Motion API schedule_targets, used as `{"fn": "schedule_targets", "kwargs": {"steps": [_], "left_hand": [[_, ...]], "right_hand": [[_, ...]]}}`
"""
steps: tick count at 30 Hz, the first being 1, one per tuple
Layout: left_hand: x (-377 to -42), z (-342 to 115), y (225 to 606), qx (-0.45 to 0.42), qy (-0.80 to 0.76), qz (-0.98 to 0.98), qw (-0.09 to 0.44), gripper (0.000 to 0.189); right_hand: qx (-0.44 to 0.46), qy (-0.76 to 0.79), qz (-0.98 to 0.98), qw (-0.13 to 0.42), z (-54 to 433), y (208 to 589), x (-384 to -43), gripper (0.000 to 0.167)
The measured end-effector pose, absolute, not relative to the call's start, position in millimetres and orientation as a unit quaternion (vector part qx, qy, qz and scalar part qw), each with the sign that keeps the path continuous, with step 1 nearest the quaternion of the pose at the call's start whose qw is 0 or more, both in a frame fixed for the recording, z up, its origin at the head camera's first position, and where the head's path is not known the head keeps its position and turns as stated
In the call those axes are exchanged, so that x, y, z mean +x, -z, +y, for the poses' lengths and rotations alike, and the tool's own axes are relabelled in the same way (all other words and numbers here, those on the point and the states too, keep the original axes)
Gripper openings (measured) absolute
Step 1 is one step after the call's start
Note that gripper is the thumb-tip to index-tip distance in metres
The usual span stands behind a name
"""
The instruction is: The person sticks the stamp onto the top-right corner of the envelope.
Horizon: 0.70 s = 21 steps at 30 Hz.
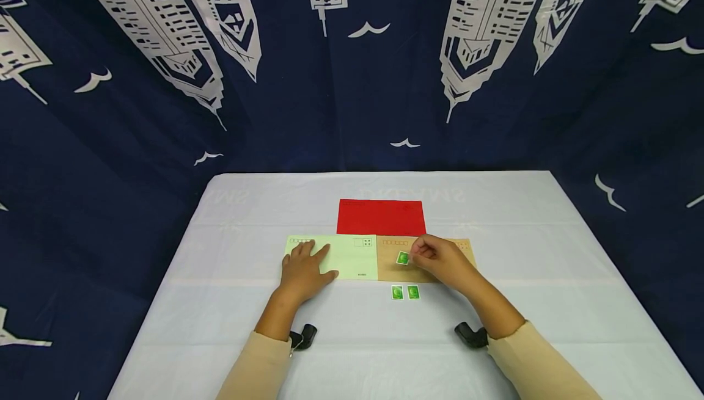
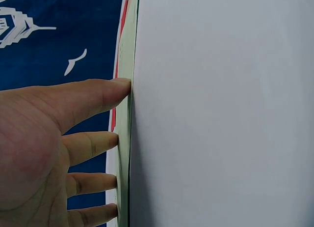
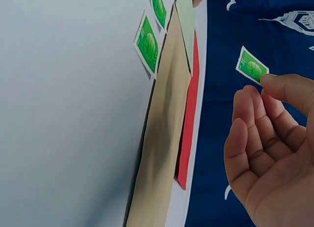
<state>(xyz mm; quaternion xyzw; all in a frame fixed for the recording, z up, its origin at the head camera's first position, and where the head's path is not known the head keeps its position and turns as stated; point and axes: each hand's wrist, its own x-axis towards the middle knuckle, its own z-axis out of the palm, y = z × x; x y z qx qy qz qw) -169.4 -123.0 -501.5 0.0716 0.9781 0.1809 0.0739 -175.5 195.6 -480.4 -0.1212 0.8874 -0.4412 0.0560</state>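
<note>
My left hand [image 1: 303, 272] rests on the left part of a pale green envelope [image 1: 352, 259], its fingers spread; the left wrist view shows thumb and fingertips touching the paper. Between thumb and finger, my right hand [image 1: 442, 259] pinches a green postage stamp [image 3: 252, 66] with a white perforated border by one edge. That stamp is held up above the brown envelope [image 1: 387, 270], which lies right of the green one. Two more green stamps [image 1: 397, 292] [image 3: 147, 43] lie side by side on the table, just below the brown envelope's front edge.
A red envelope [image 1: 381, 217] lies behind the green and brown ones, with its near edge against them. All rest on a white-covered table [image 1: 220, 302]. A dark blue printed cloth [image 1: 330, 107] hangs behind. Black wrist-worn devices [image 1: 471, 334] sit at both wrists.
</note>
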Motion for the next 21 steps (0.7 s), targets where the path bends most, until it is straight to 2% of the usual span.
{"fn": "schedule_targets", "kwargs": {"steps": [11,21], "left_hand": [[-171,-123,504,0.070,-0.186,0.977,0.072,0.068],[-171,-124,505,0.067,-0.185,0.978,0.073,0.068]], "right_hand": [[-0.142,0.430,0.889,0.065,185,478,-181,0.005],[-0.141,0.435,0.883,0.104,178,478,-193,0.007]]}}
